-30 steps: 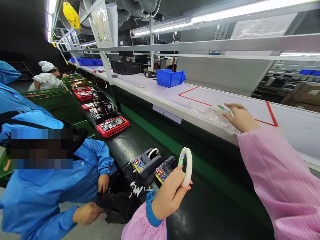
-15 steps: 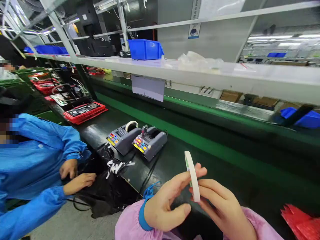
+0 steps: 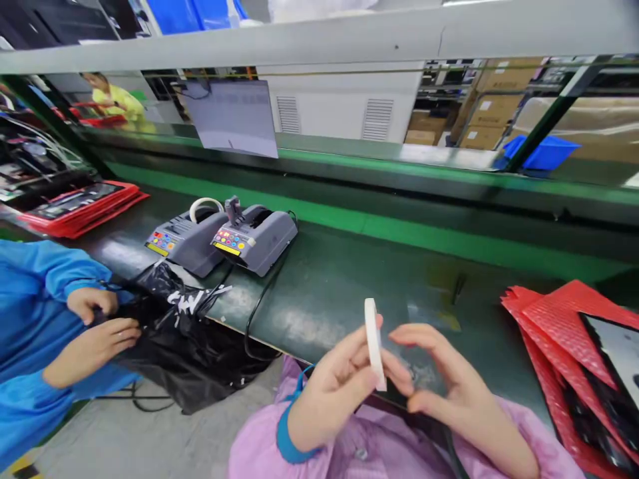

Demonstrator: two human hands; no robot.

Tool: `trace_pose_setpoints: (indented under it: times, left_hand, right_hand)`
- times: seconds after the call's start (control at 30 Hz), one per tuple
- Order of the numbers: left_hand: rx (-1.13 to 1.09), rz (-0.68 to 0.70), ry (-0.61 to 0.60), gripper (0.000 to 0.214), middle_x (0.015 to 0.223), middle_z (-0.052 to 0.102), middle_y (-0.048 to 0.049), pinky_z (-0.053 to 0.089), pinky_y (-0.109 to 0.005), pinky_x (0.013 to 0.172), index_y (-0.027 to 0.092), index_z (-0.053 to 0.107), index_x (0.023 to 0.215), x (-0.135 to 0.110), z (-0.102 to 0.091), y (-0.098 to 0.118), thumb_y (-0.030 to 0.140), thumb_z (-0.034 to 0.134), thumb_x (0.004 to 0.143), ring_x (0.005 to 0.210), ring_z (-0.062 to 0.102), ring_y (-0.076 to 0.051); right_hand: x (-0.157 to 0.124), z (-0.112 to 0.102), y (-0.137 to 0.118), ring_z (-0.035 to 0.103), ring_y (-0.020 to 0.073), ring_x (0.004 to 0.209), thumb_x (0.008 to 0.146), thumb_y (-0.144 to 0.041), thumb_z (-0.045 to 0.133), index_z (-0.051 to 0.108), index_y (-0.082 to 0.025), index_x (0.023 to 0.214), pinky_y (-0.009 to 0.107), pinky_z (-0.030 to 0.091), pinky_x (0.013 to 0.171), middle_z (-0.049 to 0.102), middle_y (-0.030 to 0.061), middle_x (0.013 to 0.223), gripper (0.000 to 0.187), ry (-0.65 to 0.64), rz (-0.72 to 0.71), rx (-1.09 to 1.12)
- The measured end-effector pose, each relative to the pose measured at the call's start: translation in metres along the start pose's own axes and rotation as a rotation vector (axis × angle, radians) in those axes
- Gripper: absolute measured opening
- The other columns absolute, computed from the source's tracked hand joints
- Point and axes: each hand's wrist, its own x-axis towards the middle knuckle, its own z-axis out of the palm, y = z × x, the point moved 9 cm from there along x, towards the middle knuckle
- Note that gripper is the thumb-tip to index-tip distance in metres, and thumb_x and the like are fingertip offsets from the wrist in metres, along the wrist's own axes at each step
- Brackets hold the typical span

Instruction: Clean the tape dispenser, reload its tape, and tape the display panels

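A thin white roll of tape [image 3: 373, 342] stands on edge between both my hands, low in the middle of the view. My left hand [image 3: 332, 389] pinches it with thumb and fingers closed on its rim. My right hand [image 3: 442, 379] curls beside the roll, fingertips touching its right face. Both wrists wear pink sleeves. Two grey tape dispensers [image 3: 222, 234] sit side by side on the dark green belt [image 3: 339, 293] to the upper left; the left one carries a white roll.
A person in a blue coat at the left has both hands [image 3: 100, 326] on a black bag [image 3: 184, 332]. Red trays [image 3: 82, 207] lie at the far left of the belt. Red bubble sheets [image 3: 574, 332] with a dark panel lie at right. A grey shelf [image 3: 319, 40] runs overhead.
My right hand left the plastic bag on the upper shelf and came down to the tape roll. The view dropped from the shelf to the belt.
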Motion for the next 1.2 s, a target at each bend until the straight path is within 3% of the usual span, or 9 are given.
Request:
trace_pose_setpoints:
  times: [0.07,0.13,0.37,0.47,0.57,0.7,0.87,1.03,1.2]
  left_hand:
    - [-0.172,-0.064,0.084,0.050,0.116,0.071,-0.0104,0.052,-0.034,0.095,0.024,0.052,0.144,0.002,-0.008,-0.003,0.035,0.066,0.097,0.105,0.070,-0.021]
    - [-0.247,-0.104,0.155,0.046,0.122,0.067,-0.0109,0.051,-0.031,0.094,0.023,0.059,0.137,0.003,-0.016,-0.004,0.034,0.070,0.094,0.109,0.068,-0.021]
    - [0.038,-0.003,0.055,0.058,0.091,0.059,-0.0038,0.050,-0.030,0.080,0.023,0.042,0.153,-0.008,-0.016,0.001,0.039,0.060,0.100,0.076,0.055,-0.013]
    - [0.238,0.027,-0.045,0.049,0.094,0.060,-0.0039,0.051,-0.031,0.084,0.025,0.041,0.152,-0.012,-0.007,0.004,0.031,0.049,0.104,0.082,0.056,-0.014]
    - [0.598,0.030,-0.134,0.036,0.105,0.065,-0.0077,0.051,-0.036,0.096,0.020,0.057,0.133,-0.011,-0.002,0.001,0.016,0.044,0.100,0.100,0.060,-0.019]
    - [0.879,0.148,-0.055,0.040,0.130,0.062,-0.0122,0.033,-0.049,0.121,0.018,0.057,0.126,-0.010,-0.014,0.008,0.003,0.038,0.094,0.129,0.054,-0.022]
    - [0.614,0.088,0.168,0.032,0.139,0.060,-0.0113,0.042,-0.044,0.116,0.021,0.061,0.127,-0.010,-0.041,0.018,0.017,0.046,0.100,0.132,0.054,-0.025]
    - [0.323,-0.021,0.150,0.036,0.128,0.070,-0.0106,0.040,-0.049,0.117,0.023,0.065,0.131,-0.008,-0.036,0.015,0.040,0.050,0.104,0.124,0.062,-0.028]
    - [0.022,-0.068,0.105,0.046,0.113,0.073,-0.0109,0.051,-0.041,0.103,0.022,0.054,0.144,-0.004,-0.027,-0.002,0.036,0.060,0.101,0.113,0.067,-0.024]
  right_hand:
    - [0.005,0.028,-0.006,0.061,0.0302,0.124,0.078,-0.062,0.078,0.065,-0.027,0.129,0.043,0.051,0.107,0.064,0.0119,0.132,0.063,-0.220,-0.033,-0.062]
    - [0.006,0.045,-0.007,0.059,0.0303,0.128,0.084,-0.059,0.074,0.064,-0.027,0.130,0.048,0.049,0.110,0.064,0.0118,0.135,0.057,-0.294,-0.051,-0.080]
    - [0.007,0.036,0.006,0.060,0.0249,0.127,0.099,-0.064,0.045,0.055,-0.034,0.141,0.038,0.053,0.105,0.063,0.0086,0.136,0.053,-0.106,0.030,0.162]
    - [0.015,0.028,-0.001,0.061,0.0253,0.124,0.102,-0.062,0.037,0.064,-0.031,0.131,0.037,0.053,0.103,0.066,0.0088,0.130,0.051,-0.047,0.043,0.177]
    - [0.024,0.030,-0.009,0.067,0.0239,0.112,0.102,-0.059,0.044,0.067,-0.028,0.127,0.035,0.056,0.096,0.069,0.0083,0.119,0.045,-0.037,0.068,0.174]
    - [0.028,0.033,-0.026,0.067,0.0209,0.106,0.100,-0.035,0.061,0.070,-0.028,0.111,0.033,0.055,0.093,0.071,0.0055,0.109,0.017,-0.022,-0.035,0.056]
    - [0.020,0.037,-0.036,0.066,0.0180,0.090,0.098,-0.031,0.063,0.069,-0.027,0.105,0.028,0.055,0.078,0.071,0.0024,0.096,0.009,0.001,-0.158,-0.136]
    - [0.012,0.049,-0.022,0.069,0.0209,0.099,0.098,-0.029,0.062,0.068,-0.028,0.109,0.030,0.057,0.080,0.073,0.0032,0.105,0.012,-0.029,-0.160,-0.149]
    - [0.009,0.049,-0.016,0.069,0.0210,0.103,0.101,-0.030,0.056,0.064,-0.029,0.119,0.026,0.058,0.079,0.072,0.0048,0.113,0.019,-0.020,-0.124,-0.196]
